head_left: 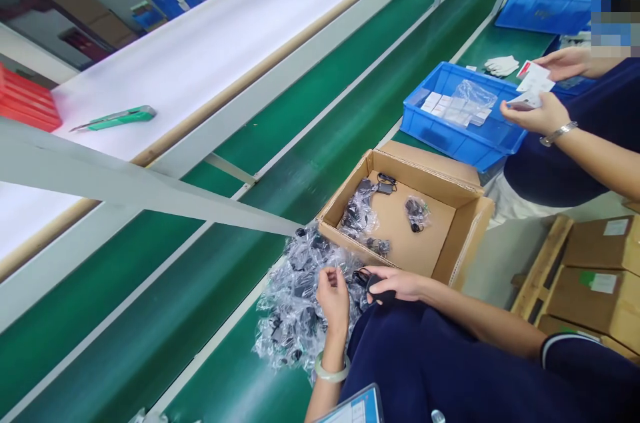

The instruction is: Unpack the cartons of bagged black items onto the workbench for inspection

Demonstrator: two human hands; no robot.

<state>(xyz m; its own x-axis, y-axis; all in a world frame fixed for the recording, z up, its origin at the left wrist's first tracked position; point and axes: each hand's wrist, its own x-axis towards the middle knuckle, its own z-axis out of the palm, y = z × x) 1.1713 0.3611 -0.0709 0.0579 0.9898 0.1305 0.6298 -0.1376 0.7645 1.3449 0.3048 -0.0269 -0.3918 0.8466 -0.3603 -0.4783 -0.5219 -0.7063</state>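
Observation:
My right hand [397, 283] is closed around a black power adapter [376, 284] with its dark cable bunched beside it. Just to the left, my left hand [333, 296] is raised with its fingers curled together. Whatever those fingers pinch, if anything, cannot be made out against the plastic behind. A heap of clear plastic bags with black adapters [295, 303] lies on the green surface beneath and left of my hands. Beyond my hands stands an open cardboard box [430, 246] holding several bagged adapters [357, 209] and one small bagged bundle [417, 211].
A co-worker's hands [545, 113] hold white cards over a blue bin [450, 139] with small white packs. White gloves [501, 66] lie behind it. A white post [200, 199] slants across the green conveyor [305, 169]. A green utility knife [123, 117] rests on the white shelf.

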